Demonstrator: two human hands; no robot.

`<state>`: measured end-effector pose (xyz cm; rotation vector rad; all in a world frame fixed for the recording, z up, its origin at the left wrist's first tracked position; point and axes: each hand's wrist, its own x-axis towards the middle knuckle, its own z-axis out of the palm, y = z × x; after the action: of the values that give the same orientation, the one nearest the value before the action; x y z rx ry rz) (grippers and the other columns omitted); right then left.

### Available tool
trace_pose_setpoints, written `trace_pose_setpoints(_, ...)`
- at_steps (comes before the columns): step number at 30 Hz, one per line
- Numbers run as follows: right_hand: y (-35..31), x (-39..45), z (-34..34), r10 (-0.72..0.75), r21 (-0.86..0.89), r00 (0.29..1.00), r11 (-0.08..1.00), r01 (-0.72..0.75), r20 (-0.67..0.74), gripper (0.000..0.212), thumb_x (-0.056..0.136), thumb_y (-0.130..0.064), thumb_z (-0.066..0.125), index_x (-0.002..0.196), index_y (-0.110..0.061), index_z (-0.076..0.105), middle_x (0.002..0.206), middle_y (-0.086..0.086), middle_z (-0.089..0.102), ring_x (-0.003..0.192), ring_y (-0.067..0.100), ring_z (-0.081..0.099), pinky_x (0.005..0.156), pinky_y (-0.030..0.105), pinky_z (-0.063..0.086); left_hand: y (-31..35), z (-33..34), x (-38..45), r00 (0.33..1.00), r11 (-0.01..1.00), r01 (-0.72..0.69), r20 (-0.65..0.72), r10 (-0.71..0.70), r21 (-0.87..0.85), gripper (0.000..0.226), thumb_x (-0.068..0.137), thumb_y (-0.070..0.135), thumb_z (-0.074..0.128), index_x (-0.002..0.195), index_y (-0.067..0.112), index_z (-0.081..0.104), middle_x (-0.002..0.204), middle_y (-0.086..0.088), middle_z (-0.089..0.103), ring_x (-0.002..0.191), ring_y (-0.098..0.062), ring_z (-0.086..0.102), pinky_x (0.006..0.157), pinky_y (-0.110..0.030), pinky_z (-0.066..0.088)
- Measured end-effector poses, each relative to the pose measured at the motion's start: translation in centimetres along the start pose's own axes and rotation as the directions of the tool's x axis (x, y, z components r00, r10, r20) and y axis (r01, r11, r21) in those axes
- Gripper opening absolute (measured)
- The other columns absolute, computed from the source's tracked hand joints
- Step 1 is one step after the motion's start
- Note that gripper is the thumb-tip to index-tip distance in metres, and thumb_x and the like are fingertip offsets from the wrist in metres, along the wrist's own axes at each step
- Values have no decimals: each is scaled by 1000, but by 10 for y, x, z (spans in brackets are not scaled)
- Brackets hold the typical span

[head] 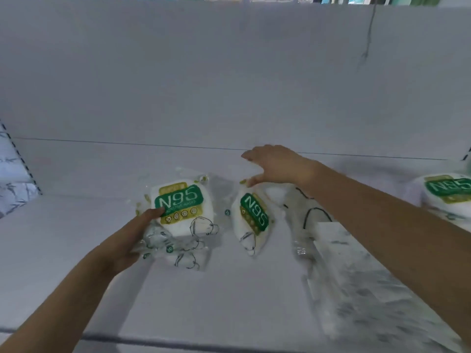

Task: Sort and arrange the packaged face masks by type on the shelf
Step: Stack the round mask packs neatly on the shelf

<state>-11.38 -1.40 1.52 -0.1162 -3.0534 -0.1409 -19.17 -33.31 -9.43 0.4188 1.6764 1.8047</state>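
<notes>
On the white shelf (229, 289) we see three N95 mask packs. Our left hand (127, 240) grips the lower-left edge of the left pack (182, 208), which lies label-up. Our right hand (275, 165) hovers with fingers spread over the top of the middle pack (253, 215), thumb touching it. A third pack (448, 192) lies well apart at the right edge.

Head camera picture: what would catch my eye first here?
Probably the green N95 labels: one pack at centre under the left hand, a tilted pack beside it below the right hand. A third N95 pack sits at the right edge of the pale shelf.
</notes>
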Motion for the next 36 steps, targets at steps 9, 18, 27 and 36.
trace_pose_setpoints(9,-17,-5,0,187,483,974,846,-226,129,60,97,-61,37,118,-13,64,112,3,70,88,13,67,83,34,56,41,-14,31,987,976,-154,63,146,151,118,23,65,94,125,17,60,113,-5,76,101,-21,74,73,-30,61)
trace_pose_setpoints(18,-61,-43,-1,216,777,751,-267,-570,625,63,92,-61,50,126,-8,51,125,17,54,112,42,61,98,51,49,68,31,104,955,981,-55,298,-4,188,72,65,62,85,121,20,69,120,-7,74,106,-22,72,95,-38,56)
trace_pose_setpoints(27,-66,-48,49,358,754,664,-276,-596,656,60,90,-61,55,133,-19,53,123,8,65,110,35,63,93,54,51,19,49,129,930,952,147,290,-226,270,85,76,82,61,137,23,57,124,-12,71,112,-34,70,102,-51,50)
trace_pose_setpoints(36,-39,-39,20,674,659,660,336,-673,330,81,80,-77,54,127,-11,54,106,4,64,85,23,66,68,29,54,-4,124,102,937,959,283,215,-274,-11,85,89,83,12,106,22,69,84,-4,79,89,-24,68,73,-35,51)
